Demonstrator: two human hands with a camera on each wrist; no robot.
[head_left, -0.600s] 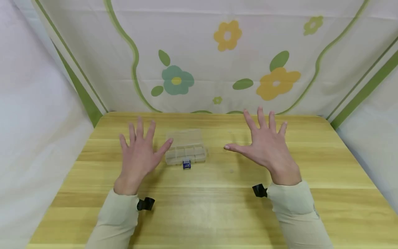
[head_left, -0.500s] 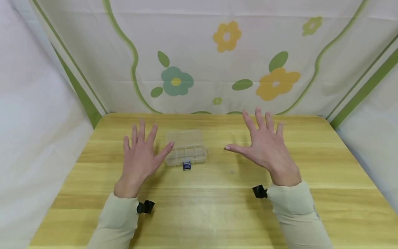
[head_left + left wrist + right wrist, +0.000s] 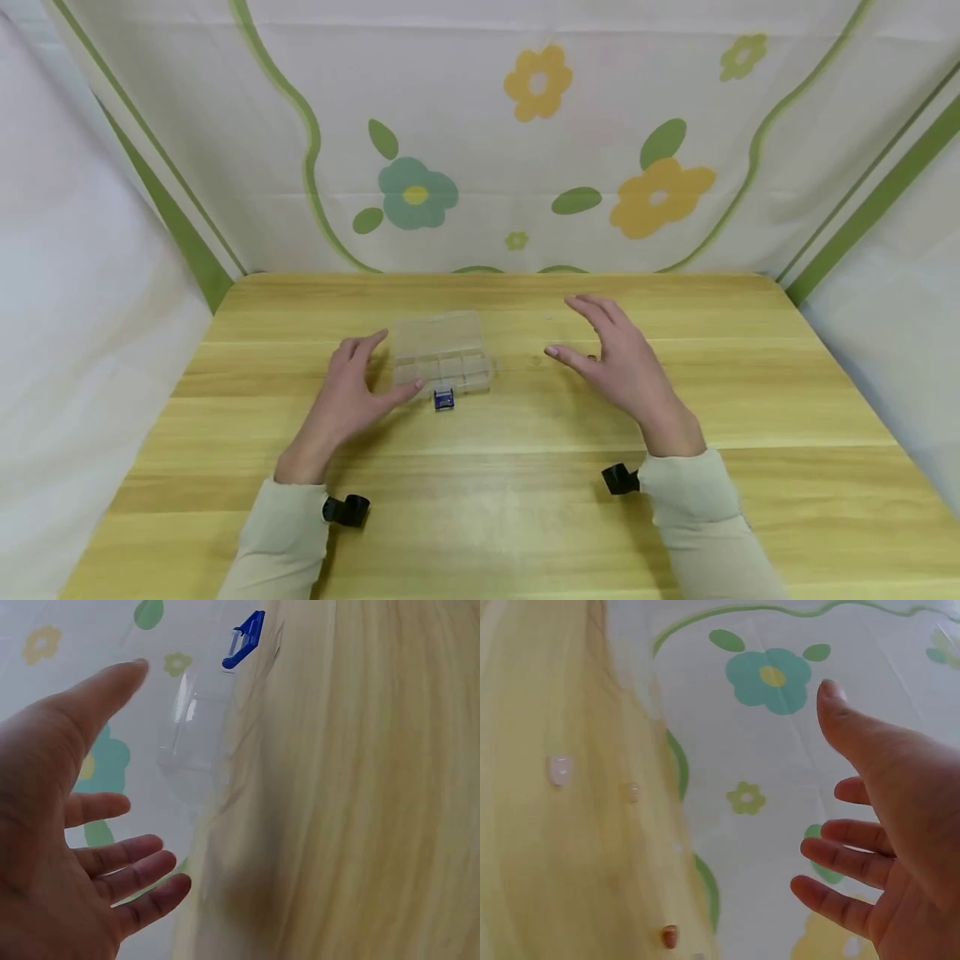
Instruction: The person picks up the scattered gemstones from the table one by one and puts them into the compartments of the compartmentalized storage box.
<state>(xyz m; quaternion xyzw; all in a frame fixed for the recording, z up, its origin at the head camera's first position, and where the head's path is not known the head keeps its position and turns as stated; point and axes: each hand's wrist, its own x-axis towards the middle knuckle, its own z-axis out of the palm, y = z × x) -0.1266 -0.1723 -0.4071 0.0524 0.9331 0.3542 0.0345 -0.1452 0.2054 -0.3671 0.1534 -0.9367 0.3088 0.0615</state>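
A clear plastic compartment box (image 3: pixel 438 335) lies on the table with its lid folded back and a blue latch (image 3: pixel 444 400) at its front. My left hand (image 3: pixel 348 408) hovers at the box's left side, thumb apart from the loosely bent fingers, holding nothing. The left wrist view shows that palm beside the box (image 3: pixel 191 735). Right of the box, my right hand (image 3: pixel 630 367) is raised over the table, also holding nothing. Below it the right wrist view shows small stone-like pieces: a pinkish-white one (image 3: pixel 559 770), a pale one (image 3: pixel 634 792) and a reddish-brown one (image 3: pixel 670 936).
The wood-grain table (image 3: pixel 487 517) extends in front of the box and to both sides. A white cloth with printed flowers (image 3: pixel 480 125) hangs along the back edge. Small black cameras (image 3: pixel 348 511) sit at both wrists.
Both hands have gone from spread fingers, backs up, to looser bent fingers with the palms turned toward each other. The box has stayed put. A reddish-brown piece now shows by my right thumb.
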